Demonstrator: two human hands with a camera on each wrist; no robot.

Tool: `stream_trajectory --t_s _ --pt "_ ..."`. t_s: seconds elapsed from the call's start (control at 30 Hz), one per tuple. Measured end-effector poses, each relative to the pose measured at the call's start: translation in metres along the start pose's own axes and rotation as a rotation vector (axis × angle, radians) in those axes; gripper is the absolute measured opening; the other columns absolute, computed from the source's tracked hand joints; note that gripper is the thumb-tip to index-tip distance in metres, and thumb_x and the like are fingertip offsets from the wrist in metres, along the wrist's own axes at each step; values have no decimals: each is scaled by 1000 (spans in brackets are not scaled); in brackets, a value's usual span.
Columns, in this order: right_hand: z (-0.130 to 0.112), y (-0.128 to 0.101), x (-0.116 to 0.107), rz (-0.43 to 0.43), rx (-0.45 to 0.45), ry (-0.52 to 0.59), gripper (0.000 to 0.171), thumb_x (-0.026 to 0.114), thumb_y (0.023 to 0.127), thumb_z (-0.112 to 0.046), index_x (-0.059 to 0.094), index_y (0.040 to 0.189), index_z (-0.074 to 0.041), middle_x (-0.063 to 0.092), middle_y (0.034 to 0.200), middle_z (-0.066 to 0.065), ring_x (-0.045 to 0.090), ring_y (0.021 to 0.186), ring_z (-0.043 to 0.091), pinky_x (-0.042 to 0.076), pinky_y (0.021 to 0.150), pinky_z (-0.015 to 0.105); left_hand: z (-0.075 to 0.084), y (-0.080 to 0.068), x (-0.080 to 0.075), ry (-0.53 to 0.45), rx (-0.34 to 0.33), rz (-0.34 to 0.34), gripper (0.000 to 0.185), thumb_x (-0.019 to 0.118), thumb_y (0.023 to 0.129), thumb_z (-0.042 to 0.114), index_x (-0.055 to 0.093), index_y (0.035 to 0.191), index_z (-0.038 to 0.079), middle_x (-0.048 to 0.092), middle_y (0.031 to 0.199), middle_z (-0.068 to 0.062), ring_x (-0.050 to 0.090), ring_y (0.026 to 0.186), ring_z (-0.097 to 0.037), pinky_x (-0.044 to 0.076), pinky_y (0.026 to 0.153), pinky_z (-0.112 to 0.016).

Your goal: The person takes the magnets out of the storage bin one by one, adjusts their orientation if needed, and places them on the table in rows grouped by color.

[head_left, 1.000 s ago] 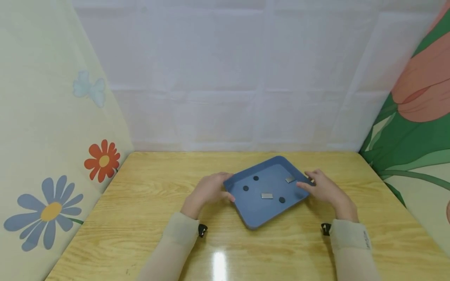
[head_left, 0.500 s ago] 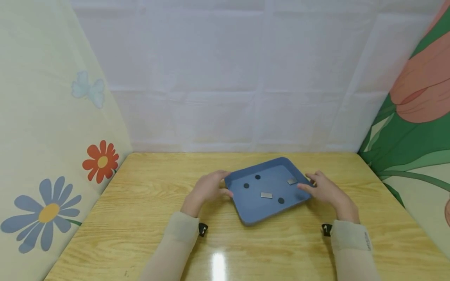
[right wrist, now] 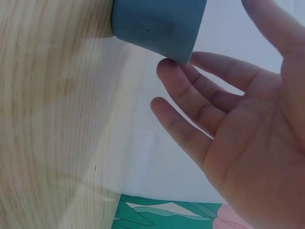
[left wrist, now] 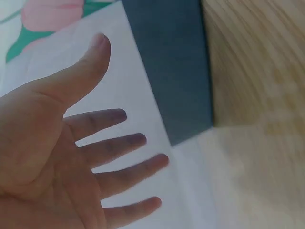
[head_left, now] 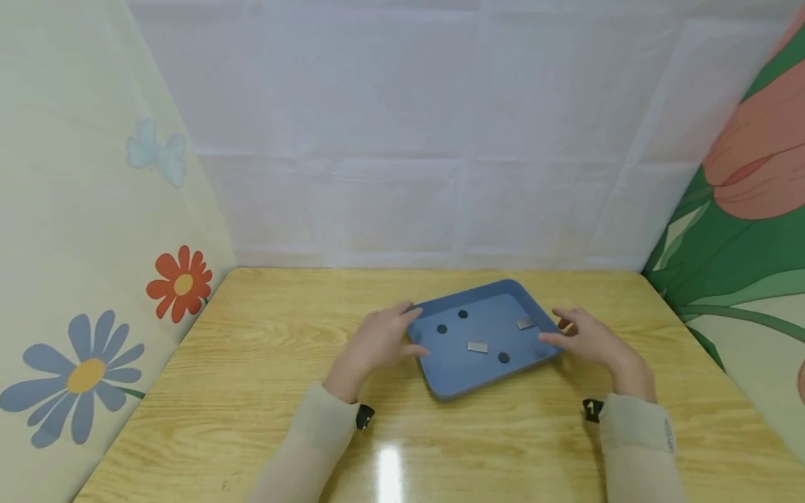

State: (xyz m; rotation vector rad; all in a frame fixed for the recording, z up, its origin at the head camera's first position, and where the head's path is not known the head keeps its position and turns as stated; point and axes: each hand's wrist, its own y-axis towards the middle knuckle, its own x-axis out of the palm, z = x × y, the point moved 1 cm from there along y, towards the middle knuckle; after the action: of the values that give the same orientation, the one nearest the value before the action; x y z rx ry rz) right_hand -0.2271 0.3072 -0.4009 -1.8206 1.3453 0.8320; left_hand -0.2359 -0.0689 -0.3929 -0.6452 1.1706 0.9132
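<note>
A blue tray [head_left: 450,392] lies flat on the wooden table [head_left: 251,363], turned at an angle. In it lie three black discs, one of them [head_left: 442,328] at the left, and two small silver plates, one [head_left: 477,346] in the middle and one [head_left: 525,323] to the right. My left hand [head_left: 380,341] hovers at the tray's left edge with fingers spread and holds nothing. My right hand [head_left: 588,341] is beside the right edge, palm open. The left wrist view shows the left hand [left wrist: 71,157] apart from the tray wall [left wrist: 176,71]. In the right wrist view the right hand's fingertips [right wrist: 167,64] are close to the tray wall [right wrist: 157,24].
A panel printed with flowers [head_left: 94,279] stands along the table's left side. A tulip-printed panel [head_left: 742,209] closes the right side, and a white sheet [head_left: 428,140] hangs at the back. Bare tabletop lies around the tray.
Both hands have let go of the tray's sides and opened, drawing slightly away. The tray has settled flat, shifted a little.
</note>
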Motion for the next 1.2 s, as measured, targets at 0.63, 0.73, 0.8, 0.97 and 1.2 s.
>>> stream_trajectory --t_s 0.63,0.73,0.8,0.97,1.2 --pt "-1 1 4 -53 -3 48 101 79 90 -46 28 158 9 46 145 34 53 125 47 53 95 55 54 -22 14 75 -114 -180 119 75 78 71 34 156 -8 28 163 -34 56 137 -45 37 122 -55" --pt "-1 0 4 -58 2 42 103 79 89 -48 28 158 10 46 146 35 52 126 48 52 97 56 56 -21 16 87 -101 -176 120 77 77 71 34 156 -9 27 164 -33 43 147 -47 34 124 -54" --pt "-2 0 4 -61 7 40 104 79 89 -48 28 158 10 45 146 35 52 126 49 51 98 57 56 -20 18 90 -96 -167 120 77 76 71 35 155 -9 28 164 -33 41 148 -47 33 125 -53" --pt "-1 -1 4 -64 12 44 104 79 89 -49 27 159 8 41 150 36 49 129 52 50 100 60 53 -16 21 58 -82 -139 122 80 74 69 35 154 -11 30 162 -34 40 148 -49 29 127 -53" --pt "1 -1 3 -65 20 49 103 82 87 -46 29 158 8 46 146 35 52 127 50 52 98 58 44 -10 22 -12 -71 -124 125 84 72 65 32 155 -13 25 164 -35 34 151 -50 27 128 -53"
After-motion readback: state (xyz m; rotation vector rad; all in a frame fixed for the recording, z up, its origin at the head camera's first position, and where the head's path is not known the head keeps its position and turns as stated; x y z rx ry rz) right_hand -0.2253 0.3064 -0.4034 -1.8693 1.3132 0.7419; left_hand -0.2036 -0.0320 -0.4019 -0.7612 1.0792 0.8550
